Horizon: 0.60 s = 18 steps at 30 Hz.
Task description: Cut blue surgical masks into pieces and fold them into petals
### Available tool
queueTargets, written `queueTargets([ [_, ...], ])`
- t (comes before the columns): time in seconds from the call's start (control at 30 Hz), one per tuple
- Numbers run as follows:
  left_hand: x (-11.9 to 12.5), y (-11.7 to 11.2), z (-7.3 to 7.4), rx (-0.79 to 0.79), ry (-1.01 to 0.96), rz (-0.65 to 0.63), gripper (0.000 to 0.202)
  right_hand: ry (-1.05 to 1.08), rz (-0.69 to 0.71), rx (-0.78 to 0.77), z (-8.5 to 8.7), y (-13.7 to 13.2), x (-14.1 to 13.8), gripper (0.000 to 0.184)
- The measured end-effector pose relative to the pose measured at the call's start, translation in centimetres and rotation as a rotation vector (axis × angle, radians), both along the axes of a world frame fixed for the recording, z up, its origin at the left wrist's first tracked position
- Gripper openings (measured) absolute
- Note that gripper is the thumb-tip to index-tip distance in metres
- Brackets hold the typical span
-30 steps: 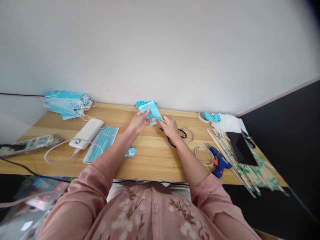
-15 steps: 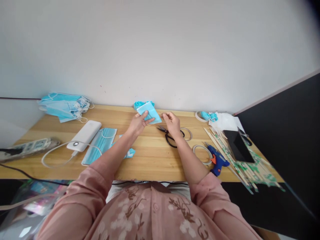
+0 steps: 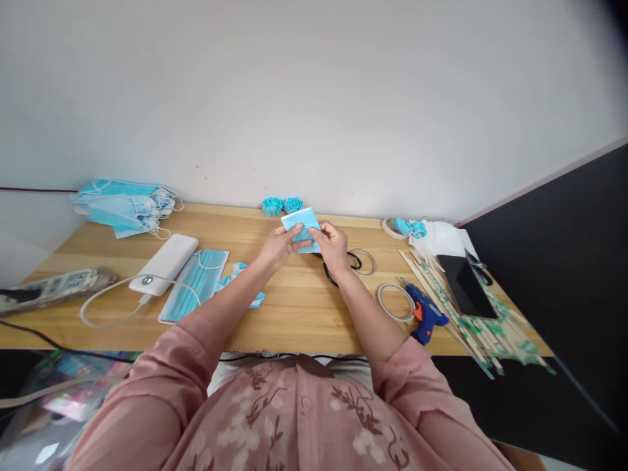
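Observation:
My left hand (image 3: pixel 281 246) and my right hand (image 3: pixel 332 247) meet above the middle of the wooden table (image 3: pixel 294 307). Both pinch a small folded piece of blue mask fabric (image 3: pixel 303 224) between thumbs and fingers. Black scissors (image 3: pixel 343 265) lie on the table just under my right hand. Two small blue fabric rosettes (image 3: pixel 281 205) sit by the wall behind the fabric.
A stack of blue face masks (image 3: pixel 122 204) lies at the far left, with a white power bank (image 3: pixel 164 263), a flat mask (image 3: pixel 193 282) and a power strip (image 3: pixel 53 288). To the right are tape rings (image 3: pixel 390 301), a blue glue gun (image 3: pixel 426 315), wooden sticks (image 3: pixel 471 320) and a black phone (image 3: pixel 466 278).
My right hand came back onto the blue fabric, which it had let go half a second ago. The fabric has shifted slightly right, uncovering the rosettes behind it.

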<state>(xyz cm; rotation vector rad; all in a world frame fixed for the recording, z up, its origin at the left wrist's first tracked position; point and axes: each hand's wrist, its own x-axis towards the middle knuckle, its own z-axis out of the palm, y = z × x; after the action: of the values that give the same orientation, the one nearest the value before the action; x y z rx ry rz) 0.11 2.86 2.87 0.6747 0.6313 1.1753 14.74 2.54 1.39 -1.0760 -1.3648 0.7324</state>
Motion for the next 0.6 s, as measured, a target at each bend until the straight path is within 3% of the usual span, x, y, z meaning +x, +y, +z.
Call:
queueTargets([
  [0.13,-0.2,0.1,0.2,0.037,0.053,0.019,0.04,0.306,-0.122,-0.063,0.2,1.0,0.8,0.035],
  [0.2,-0.2,0.0,0.2,0.049,0.102,0.009,0.044,0.356,-0.178,-0.01,0.5,1.3,1.5,0.035],
  [0.27,-0.2,-0.1,0.1,0.072,0.162,-0.017,0.049,0.323,-0.134,0.064,0.9,1.2,2.1,0.031],
  [0.33,-0.2,-0.2,0.0,0.103,0.224,-0.049,0.052,0.199,-0.028,0.122,1.4,0.8,2.5,0.031],
  [0.43,0.0,-0.1,-0.3,0.151,0.307,-0.091,0.048,-0.143,0.07,0.206,2.2,-0.1,2.5,0.046],
  [0.6,0.3,0.2,-1.0,0.222,0.436,-0.097,0.014,-0.563,0.067,0.377,3.2,-0.6,2.1,0.035],
])
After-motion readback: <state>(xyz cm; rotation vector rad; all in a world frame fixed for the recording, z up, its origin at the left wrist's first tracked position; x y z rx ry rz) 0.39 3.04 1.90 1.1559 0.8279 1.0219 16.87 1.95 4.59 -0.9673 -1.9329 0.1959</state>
